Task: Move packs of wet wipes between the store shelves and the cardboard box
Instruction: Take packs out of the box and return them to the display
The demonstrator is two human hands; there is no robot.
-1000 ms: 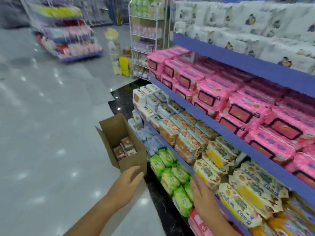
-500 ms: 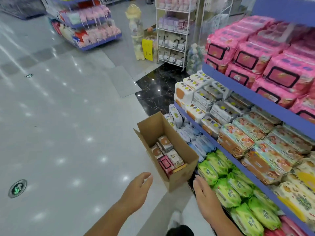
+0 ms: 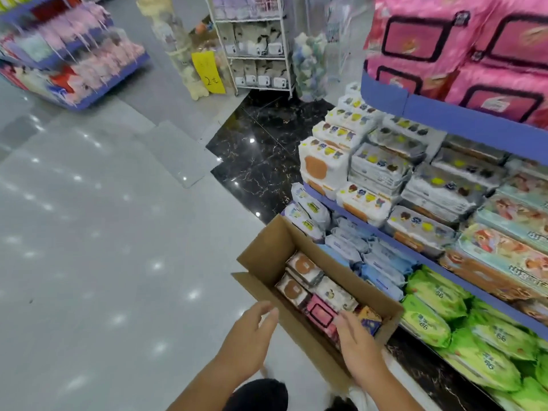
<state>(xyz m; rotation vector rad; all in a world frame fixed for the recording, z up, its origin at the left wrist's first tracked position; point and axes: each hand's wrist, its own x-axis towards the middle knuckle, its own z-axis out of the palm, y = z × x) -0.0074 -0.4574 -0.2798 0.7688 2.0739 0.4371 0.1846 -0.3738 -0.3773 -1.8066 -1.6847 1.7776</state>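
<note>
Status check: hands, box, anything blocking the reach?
Left hand open, beside the cardboard box. Right hand open over its near end, holding nothing. Pink pack inside, just ahead of the right fingers. Nothing blocking.

Box (image 3: 275,241) on floor (image 3: 118,262), just L of shelves (image 3: 444,120). Packs (image 3: 335,292) in box, more on shelves. L hand (image 3: 249,336) beside box near-L wall; R hand (image 3: 358,348) over its near end. Rack (image 3: 255,54) behind.

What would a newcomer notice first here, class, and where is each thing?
The open cardboard box beside the shelves, part-filled with small packs, with the left hand outside it and the right hand over its near end. Green packs crowd low at right; big pink packs sit above.
</note>
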